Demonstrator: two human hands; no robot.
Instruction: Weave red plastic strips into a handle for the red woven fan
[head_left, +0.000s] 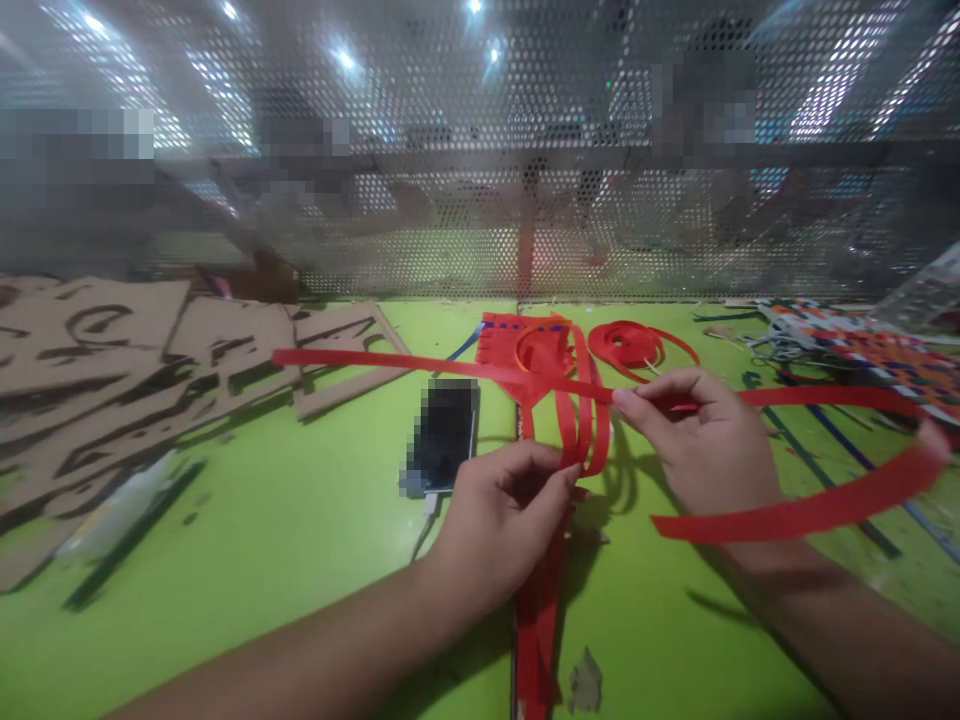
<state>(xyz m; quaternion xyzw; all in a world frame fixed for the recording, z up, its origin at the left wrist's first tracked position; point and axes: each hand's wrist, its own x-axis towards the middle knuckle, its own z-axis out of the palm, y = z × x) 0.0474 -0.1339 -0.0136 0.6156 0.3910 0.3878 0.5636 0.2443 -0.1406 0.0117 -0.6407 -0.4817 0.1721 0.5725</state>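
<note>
The left hand [499, 530] is shut tight on some red strips [581, 430]. The right hand [694, 440] pinches a long red strip [405, 365] over the green surface [300, 560], near a phone [444, 435].

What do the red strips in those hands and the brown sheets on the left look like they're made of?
The red strips look like thin plastic strapping: smooth, slightly glossy, and curling in springy loops, though coated paper can't be ruled out. The brown sheets look like cardboard: matte, plain tan, stiff-looking, with cut openings; no corrugation is clearly visible.
</note>
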